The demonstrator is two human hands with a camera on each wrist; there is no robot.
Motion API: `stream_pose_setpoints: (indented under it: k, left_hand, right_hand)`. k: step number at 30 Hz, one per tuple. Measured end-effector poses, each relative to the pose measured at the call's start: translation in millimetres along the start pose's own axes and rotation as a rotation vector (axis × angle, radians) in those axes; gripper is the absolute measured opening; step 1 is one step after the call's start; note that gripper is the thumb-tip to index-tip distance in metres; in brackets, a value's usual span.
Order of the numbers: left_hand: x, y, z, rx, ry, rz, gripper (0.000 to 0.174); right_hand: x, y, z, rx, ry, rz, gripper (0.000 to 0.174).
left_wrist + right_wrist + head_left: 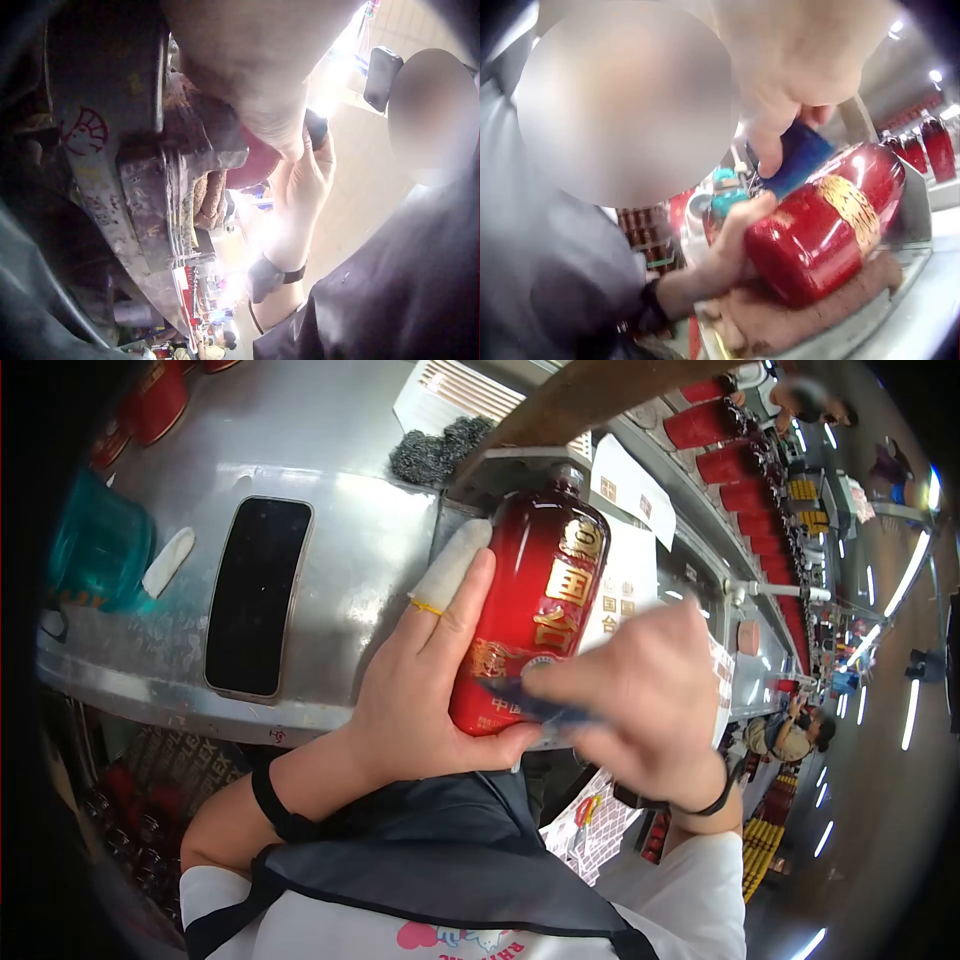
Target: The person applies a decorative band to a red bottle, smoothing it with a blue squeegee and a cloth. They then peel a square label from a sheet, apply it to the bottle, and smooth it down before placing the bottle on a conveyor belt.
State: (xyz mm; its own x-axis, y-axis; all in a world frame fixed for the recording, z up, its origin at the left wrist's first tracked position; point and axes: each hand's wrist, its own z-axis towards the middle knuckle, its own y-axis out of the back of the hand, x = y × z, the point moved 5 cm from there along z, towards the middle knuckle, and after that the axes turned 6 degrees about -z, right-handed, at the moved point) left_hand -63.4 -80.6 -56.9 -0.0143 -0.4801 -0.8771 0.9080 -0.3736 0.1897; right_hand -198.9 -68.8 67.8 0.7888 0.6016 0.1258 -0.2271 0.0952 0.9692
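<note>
A glossy red bottle (535, 580) with gold characters lies tilted across the bench edge, neck pointing away. My left hand (420, 690) grips its lower part, fingers along the left side and thumb by the base. A white cover with a yellow band wraps one finger. My right hand (640, 690), blurred in the head view, is over the bottle's lower front. It pinches a flat blue scraper-like piece (799, 161), whose edge is right at the bottle's surface in the right wrist view. Under the bottle is a brown padded roll (817, 307).
On the metal bench (340, 560) lie a black phone (258, 600), dark steel wool (435, 452) and a white finger cover (168, 562). A teal container (95, 545) stands left. Label sheets (632, 485) lie beyond the bottle; red bottles (720, 465) line the right.
</note>
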Motion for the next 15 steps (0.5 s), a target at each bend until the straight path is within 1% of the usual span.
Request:
stream_pose_setpoints:
  k: [1,2,3,4,5,7,8,10,11,12,13,14,15]
  left_hand:
    - [-1,-1,-1,0.017,-0.005,-0.002,0.118]
    - [1,-2,-2,0.039,0.038,-0.019,0.118]
    - [2,-3,-3,0.058,0.082,-0.034,0.119]
    - [1,-2,-2,0.062,0.075,-0.029,0.119]
    - [1,-1,-1,0.062,0.063,-0.027,0.119]
    - [1,-1,-2,0.057,0.055,-0.028,0.12]
    - [2,-1,-2,0.056,0.053,-0.033,0.12]
    - [4,1,-1,0.047,0.052,-0.039,0.12]
    - [4,2,-1,0.055,0.037,-0.008,0.12]
    - [2,0,-3,0.074,0.022,0.021,0.121]
    - [1,-3,-3,0.057,0.068,0.005,0.122]
    - [0,-5,-3,0.073,0.063,0.005,0.122]
    - [0,-5,-4,0.073,0.062,0.014,0.123]
  right_hand:
    - [-10,-1,7,0.078,-0.103,0.122,0.017]
    - [-39,-6,4,0.011,-0.281,0.222,0.017]
    - [-63,-8,7,-0.117,-0.515,0.429,0.018]
    - [-79,-12,5,-0.246,-0.736,0.638,0.018]
    - [-81,-11,6,-0.248,-0.726,0.64,0.018]
    - [-41,6,13,-0.243,0.022,-0.275,0.024]
    - [-16,-6,-2,-0.194,0.054,-0.302,0.026]
    - [15,-12,-20,-0.113,0.17,-0.164,0.024]
    - [14,-8,-15,-0.111,0.172,-0.161,0.024]
    - [6,-4,-5,-0.03,0.06,-0.004,0.024]
    - [-5,-4,2,0.046,-0.057,0.149,0.024]
    - [-35,-3,3,-0.053,-0.146,0.145,0.023]
    - [-60,-2,1,-0.195,-0.31,0.187,0.023]
